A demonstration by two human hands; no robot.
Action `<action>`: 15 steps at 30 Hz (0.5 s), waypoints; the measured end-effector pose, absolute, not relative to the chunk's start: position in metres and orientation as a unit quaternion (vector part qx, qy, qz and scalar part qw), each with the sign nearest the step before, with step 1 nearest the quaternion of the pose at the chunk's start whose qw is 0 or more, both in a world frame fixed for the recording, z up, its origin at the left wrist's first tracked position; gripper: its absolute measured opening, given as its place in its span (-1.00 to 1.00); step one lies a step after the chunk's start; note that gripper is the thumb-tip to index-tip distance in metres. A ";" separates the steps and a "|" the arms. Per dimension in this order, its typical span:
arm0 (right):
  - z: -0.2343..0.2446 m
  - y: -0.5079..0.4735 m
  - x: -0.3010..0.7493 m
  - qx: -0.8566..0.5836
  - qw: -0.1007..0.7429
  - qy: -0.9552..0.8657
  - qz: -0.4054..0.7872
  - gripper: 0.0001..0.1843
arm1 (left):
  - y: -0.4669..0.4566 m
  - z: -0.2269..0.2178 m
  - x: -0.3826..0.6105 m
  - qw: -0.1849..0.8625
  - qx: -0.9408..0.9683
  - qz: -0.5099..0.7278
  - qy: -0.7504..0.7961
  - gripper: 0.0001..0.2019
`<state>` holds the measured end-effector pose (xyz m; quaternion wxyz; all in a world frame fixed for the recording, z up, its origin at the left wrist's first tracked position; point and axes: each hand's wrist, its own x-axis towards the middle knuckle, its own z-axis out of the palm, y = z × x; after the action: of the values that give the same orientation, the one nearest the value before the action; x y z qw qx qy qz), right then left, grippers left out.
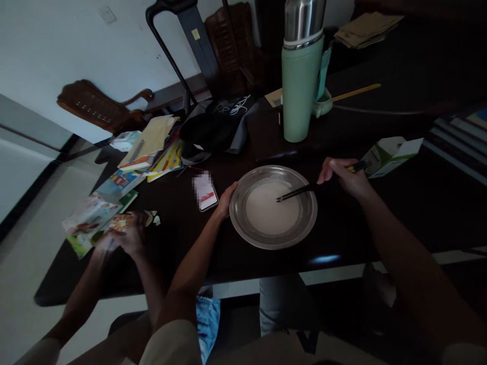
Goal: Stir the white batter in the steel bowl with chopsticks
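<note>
A round metal bowl (238, 223) with a wide rim stands on the dark table in front of me, holding a pale, milky liquid (272, 210). My left hand (227, 200) grips the bowl's left rim, the thumb on top and the other fingers mostly hidden beside it. In my right hand (344, 175) is a pair of dark chopsticks (300, 191), slanting down to the left. Their tips are over the liquid, at or just above its surface. Just beyond the right hand lies an open green and white carton (391, 154).
A green thermos (300, 91) stands behind the bowl. Left of the bowl lies a phone (206, 191). Another person's hands (131, 235) hold a peeled orange fruit (120, 223) at the left. Books and papers (150, 137), a dark bag (216, 126) and stacked books (460, 142) lie around.
</note>
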<state>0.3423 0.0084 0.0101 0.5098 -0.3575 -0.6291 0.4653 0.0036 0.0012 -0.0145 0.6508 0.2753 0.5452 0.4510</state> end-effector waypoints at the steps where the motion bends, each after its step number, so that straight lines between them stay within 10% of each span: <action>1: 0.009 0.009 0.344 -0.344 0.513 -0.628 0.472 -0.51 | 0.001 -0.015 0.003 0.651 0.278 0.450 0.545 -0.72; 7: 0.012 0.005 0.333 -0.302 0.411 -0.713 0.482 -0.60 | 0.003 -0.016 0.003 0.652 0.280 0.446 0.546 -0.68; 15: 0.010 0.009 0.348 -0.320 0.508 -0.649 0.468 -0.51 | 0.004 -0.016 0.002 0.653 0.273 0.446 0.548 -0.70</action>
<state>0.3476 0.0087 0.0104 0.5080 -0.3197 -0.6489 0.4676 0.0024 0.0042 -0.0156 0.6531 0.2726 0.5482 0.4458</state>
